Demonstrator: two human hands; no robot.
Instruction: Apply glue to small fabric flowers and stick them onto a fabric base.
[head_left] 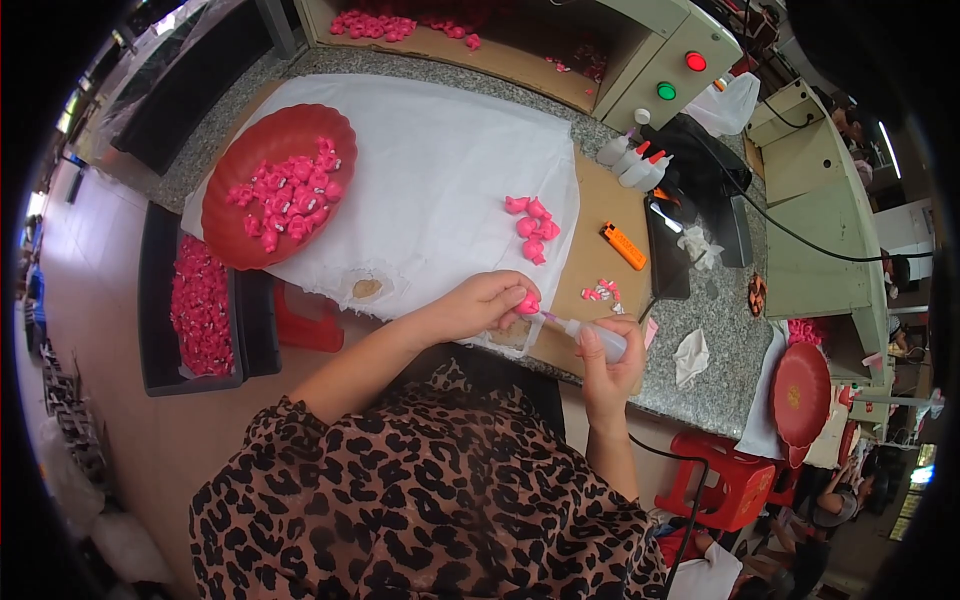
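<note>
Between the fingertips of my left hand (482, 303) is a small pink figurine part (528, 303). My right hand (612, 362) is wrapped round a translucent squeeze bottle (598, 339), its thin nozzle tilted up to the left. The nozzle tip meets or nearly touches the pink part; I cannot tell which. Beyond my hands, several loose pink parts (533, 228) lie on the white sheet (430, 180). Tiny pink and white pieces (602, 292) rest on cardboard just past the bottle.
A red scalloped dish (222, 225) at the left holds many pink parts. Below it stands a dark crate (160, 345) of more. An orange cutter (624, 246), capped bottles (640, 168) and a black tray (668, 265) are on the right. A cabinet with buttons (660, 75) borders the back.
</note>
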